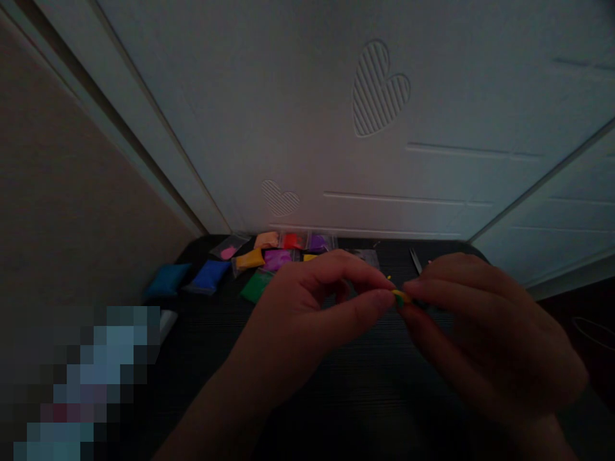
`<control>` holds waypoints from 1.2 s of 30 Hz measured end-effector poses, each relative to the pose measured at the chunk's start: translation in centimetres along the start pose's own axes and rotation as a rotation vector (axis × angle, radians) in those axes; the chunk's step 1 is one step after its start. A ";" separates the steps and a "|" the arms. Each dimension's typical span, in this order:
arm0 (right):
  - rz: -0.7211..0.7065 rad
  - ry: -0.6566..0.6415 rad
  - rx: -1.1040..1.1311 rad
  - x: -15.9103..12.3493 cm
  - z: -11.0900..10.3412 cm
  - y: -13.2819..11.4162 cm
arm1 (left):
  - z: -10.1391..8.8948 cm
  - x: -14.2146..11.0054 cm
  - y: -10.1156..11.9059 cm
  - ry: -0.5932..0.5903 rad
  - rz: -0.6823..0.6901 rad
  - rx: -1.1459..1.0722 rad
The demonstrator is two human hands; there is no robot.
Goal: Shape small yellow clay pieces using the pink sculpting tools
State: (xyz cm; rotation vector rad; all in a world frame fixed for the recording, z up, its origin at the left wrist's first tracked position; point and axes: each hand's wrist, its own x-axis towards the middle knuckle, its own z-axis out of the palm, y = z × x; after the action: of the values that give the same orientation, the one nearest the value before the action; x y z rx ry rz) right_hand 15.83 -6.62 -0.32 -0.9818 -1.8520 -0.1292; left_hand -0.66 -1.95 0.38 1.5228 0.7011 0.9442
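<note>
A: Begin with the nearest things. How are the hands placed?

B: The left hand (307, 310) has thumb and forefinger pinching one end of a tiny yellow-and-green, soft-looking piece (399, 296). The right hand (490, 326) pinches the other end between thumb and bent fingers; I can't tell what its hidden fingertips do.

A: So the piece is between them?

B: Yes, at the meeting fingertips, seemingly held above the dark, fine-grained tabletop (336, 397). Its full shape is covered.

A: Why hold it that way?

B: My guess is that something so small only suits fingertips, one hand steadying it against the other.

A: And beyond the hands?

B: Flat packets of coloured material: a green one (254, 287) partly behind the left hand, a bright blue one (209, 276) and a teal-blue one (167, 280) to its left, then an orange-yellow one (250, 259) and a magenta one (278, 258). Peach, red and purple ones line the back, probably to keep colours visible yet away from the wrists. A slim metallic tool (415, 260) lies near the right hand.

A: The room?

B: Dim. A pale panel (269, 115) with grooved, striped hearts (379, 89) rises behind the table; a plain brownish wall (72, 192) stands left.
</note>
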 end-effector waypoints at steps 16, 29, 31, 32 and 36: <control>0.062 0.025 0.049 0.2 -0.1 -0.3 | 0.4 0.1 -0.8 -0.001 -0.058 -0.186; 0.072 0.045 0.020 0.3 0.1 -0.3 | 0.5 0.0 -0.8 0.003 -0.062 -0.200; 0.065 0.036 0.033 0.2 0.1 -0.2 | 0.5 0.0 -0.8 0.004 -0.061 -0.203; 0.062 0.030 0.042 0.2 0.1 -0.2 | 0.6 0.0 -0.8 0.004 -0.060 -0.203; 0.067 0.036 0.044 0.2 0.1 -0.1 | 0.6 0.0 -0.7 0.009 -0.060 -0.185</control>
State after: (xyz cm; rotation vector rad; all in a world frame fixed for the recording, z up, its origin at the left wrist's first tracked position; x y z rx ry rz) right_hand 15.63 -6.54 -0.16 -1.0037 -1.7805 -0.0654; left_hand -0.08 -2.12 -0.30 1.3293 0.6441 0.9444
